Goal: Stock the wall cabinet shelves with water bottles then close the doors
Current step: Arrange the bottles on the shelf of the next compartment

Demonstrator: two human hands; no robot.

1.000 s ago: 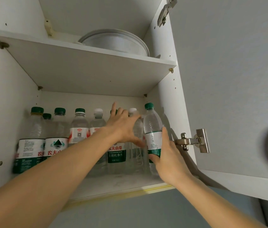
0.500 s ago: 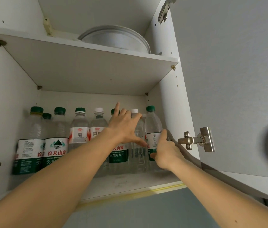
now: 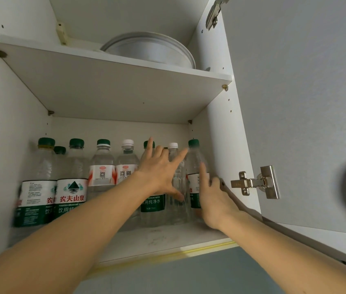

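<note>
Deep on the shelf [image 3: 168, 240], right hand [image 3: 214, 200] has seemingly loosened off the bottle [image 3: 194, 166].

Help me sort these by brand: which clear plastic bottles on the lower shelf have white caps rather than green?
Two: the red-labelled bottle fourth from the left, and the clear bottle behind the left hand. The others show green caps.

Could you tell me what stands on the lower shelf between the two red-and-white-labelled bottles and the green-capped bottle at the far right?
In the head view, a green-capped bottle with a green label and a white-capped clear bottle, partly behind the left hand.
</note>
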